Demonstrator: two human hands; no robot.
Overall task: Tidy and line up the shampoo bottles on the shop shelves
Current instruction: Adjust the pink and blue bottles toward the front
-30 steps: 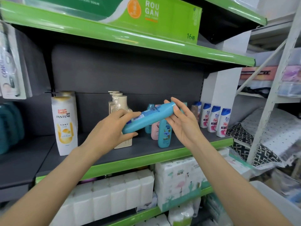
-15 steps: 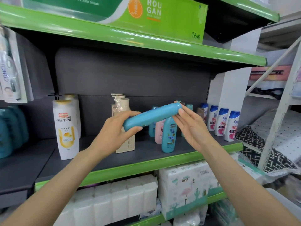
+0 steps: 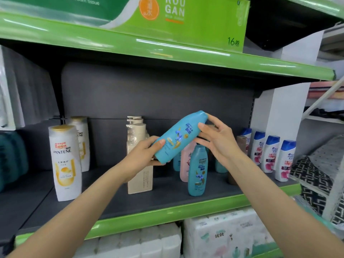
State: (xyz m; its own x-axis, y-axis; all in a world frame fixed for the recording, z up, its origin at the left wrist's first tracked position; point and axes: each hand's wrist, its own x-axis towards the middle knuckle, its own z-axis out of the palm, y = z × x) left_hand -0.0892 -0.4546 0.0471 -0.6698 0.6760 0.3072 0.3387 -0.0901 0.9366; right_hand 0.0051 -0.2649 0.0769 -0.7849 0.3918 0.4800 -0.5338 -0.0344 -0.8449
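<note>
While tilted in mid-air above the grey shelf (image 3: pixel 130 203) — teal shampoo bottle (image 3: pixel 179 136), label outward, one end up to the right. Left hand (image 3: pixel 144 157) wrapped around the lower end, thumb across the front; right hand (image 3: pixel 216 139) at the upper end, fingers spread, fingertips touching. Directly below, a matching teal bottle (image 3: pixel 197 171) upright on the shelf — cream pump bottle (image 3: pixel 139 157) left of it, Pantene bottles (image 3: pixel 65 162) farther left, blue-capped white bottles (image 3: pixel 270 151) to the right.

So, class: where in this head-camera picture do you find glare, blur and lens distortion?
Head view: glare streaks the green shelf edge; the left margin is smeared, while the held blue bottle reads fairly sharp; the wide lens bows the shelf lines.
</note>
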